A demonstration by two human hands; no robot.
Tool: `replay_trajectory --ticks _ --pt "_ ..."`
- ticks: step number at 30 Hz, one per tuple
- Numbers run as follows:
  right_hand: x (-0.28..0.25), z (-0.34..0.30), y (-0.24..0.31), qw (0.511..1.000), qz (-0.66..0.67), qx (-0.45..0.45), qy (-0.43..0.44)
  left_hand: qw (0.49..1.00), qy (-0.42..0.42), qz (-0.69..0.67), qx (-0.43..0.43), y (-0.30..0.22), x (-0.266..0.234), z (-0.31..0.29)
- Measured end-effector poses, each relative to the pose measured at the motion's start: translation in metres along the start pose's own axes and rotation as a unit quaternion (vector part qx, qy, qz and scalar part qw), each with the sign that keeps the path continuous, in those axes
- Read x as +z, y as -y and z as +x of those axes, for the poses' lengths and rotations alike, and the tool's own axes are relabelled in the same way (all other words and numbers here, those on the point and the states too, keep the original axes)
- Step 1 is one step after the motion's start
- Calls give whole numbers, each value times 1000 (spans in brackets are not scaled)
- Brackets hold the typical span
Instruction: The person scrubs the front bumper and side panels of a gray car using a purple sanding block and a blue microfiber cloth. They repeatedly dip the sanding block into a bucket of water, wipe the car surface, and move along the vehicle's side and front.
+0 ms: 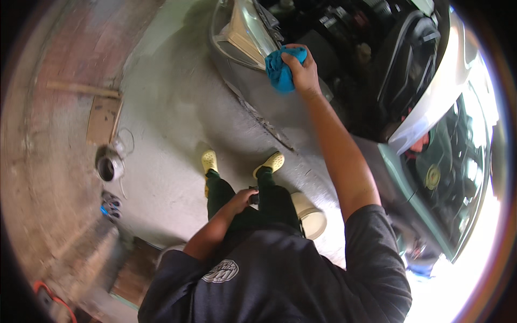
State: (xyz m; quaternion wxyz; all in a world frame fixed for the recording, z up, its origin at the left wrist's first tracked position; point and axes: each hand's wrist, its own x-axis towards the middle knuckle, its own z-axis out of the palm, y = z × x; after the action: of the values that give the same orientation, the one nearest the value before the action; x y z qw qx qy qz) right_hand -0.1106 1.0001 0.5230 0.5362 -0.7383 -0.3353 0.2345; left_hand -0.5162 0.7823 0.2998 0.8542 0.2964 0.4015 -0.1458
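Observation:
My right hand (304, 70) is stretched out over the front corner of a grey car (258, 94), its fingers wrapped round a bunched blue cloth (280, 70). The cloth lies at the lower end of the headlight (245, 35), beside the edge of the engine bay (350, 64); whether it presses on the bodywork I cannot tell. Down in front of my thighs, my left hand (242, 199) is closed round a small dark object (253, 197), whose kind I cannot make out.
A pale bucket (311, 218) stands close by my right leg. Along the left wall are a metal pot-like vessel (109, 168), a piece of cardboard (102, 119), a wooden strip (83, 89) and a pair of shoes (111, 205). The car's windshield (447, 172) is at the right.

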Motion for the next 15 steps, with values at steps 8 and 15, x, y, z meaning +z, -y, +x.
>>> replay_trajectory --ticks 8,15 --pt "44 -91 14 985 94 34 -141 968 -22 -88 -232 -34 -98 -123" --pt "112 -369 -127 862 187 374 -287 960 29 -17 -279 -51 -150 -186"
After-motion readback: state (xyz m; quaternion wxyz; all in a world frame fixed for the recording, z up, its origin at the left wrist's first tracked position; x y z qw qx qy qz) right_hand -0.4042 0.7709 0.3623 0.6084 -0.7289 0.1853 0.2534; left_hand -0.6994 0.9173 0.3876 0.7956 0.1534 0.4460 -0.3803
